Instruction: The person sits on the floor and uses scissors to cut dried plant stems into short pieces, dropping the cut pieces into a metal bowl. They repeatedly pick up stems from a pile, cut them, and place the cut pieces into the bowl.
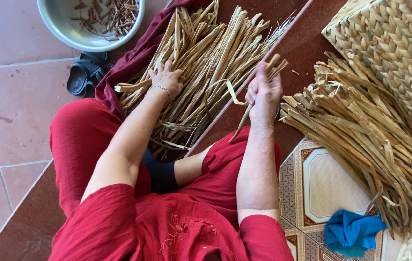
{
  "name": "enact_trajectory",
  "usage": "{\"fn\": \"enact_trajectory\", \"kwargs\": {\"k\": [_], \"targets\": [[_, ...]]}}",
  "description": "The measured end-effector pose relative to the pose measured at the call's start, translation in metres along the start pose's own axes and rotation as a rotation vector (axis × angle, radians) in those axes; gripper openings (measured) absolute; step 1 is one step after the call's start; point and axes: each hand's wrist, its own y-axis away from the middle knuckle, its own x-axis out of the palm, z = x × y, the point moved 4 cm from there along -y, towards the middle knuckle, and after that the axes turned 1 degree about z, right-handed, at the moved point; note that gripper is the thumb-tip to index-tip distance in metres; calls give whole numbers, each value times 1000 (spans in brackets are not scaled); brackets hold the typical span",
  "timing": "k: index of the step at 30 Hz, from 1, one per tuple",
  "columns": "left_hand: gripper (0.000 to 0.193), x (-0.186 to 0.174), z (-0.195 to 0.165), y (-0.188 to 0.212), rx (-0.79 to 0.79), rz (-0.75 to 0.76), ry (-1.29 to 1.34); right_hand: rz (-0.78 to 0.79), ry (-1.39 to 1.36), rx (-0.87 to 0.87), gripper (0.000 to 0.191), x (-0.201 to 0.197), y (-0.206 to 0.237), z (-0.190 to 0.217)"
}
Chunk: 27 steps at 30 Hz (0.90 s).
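My left hand (167,77), with a thin bracelet at the wrist, rests fingers spread on a loose pile of pale dried reed strips (206,58) lying across a dark red cloth (133,58). My right hand (264,93) is closed around a few reed strips (273,65); their ends stick up past my fingers and one strip hangs down below the fist. To its right lies a second bundle of dried strips (360,135), fanned across the floor.
A metal bowl (61,24) with brown cut scraps sits at the top left. A black sandal (84,73) lies below it. A woven mat or basket (399,48) fills the top right. A blue cloth (351,232) lies on patterned tiles at the bottom right.
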Motion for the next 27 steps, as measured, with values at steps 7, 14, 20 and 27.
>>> {"fn": "enact_trajectory", "kwargs": {"k": [7,14,20,27], "targets": [[48,-9,3,0,-105,-98,183,41,-36,67,12,11,-3,-8],[31,-24,-14,-12,-101,-327,37,56,106,95,19,10,-7,-27],[9,-38,-28,-13,-29,-529,166,63,-46,195,24,-3,-18,-45],[8,-3,-42,24,184,-164,1060,-41,-193,171,29,-2,-32,-49]]}}
